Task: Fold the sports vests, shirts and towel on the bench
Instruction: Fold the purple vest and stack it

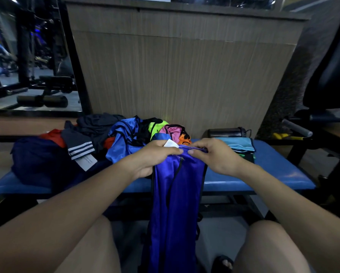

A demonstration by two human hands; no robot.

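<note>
A shiny purple-blue sports vest (175, 203) with black trim hangs from the front of the blue padded bench (263, 174) down between my knees. My left hand (155, 156) grips its top hem beside a white label. My right hand (212, 154) pinches the same stitched hem just to the right. Behind my hands lies a heap of unfolded clothes (125, 134): blue, black, lime, pink and orange vests, a grey shirt with white stripes (78, 144), a red piece and a navy garment (41, 160). A folded light-blue towel (240, 144) sits on a small folded stack at the right.
A dark bottle (228, 133) lies on its side behind the folded stack. A wood-panelled counter (185, 75) rises right behind the bench. Gym machines stand at the left and a black seat frame at the right. My sandalled foot (223, 263) is on the floor.
</note>
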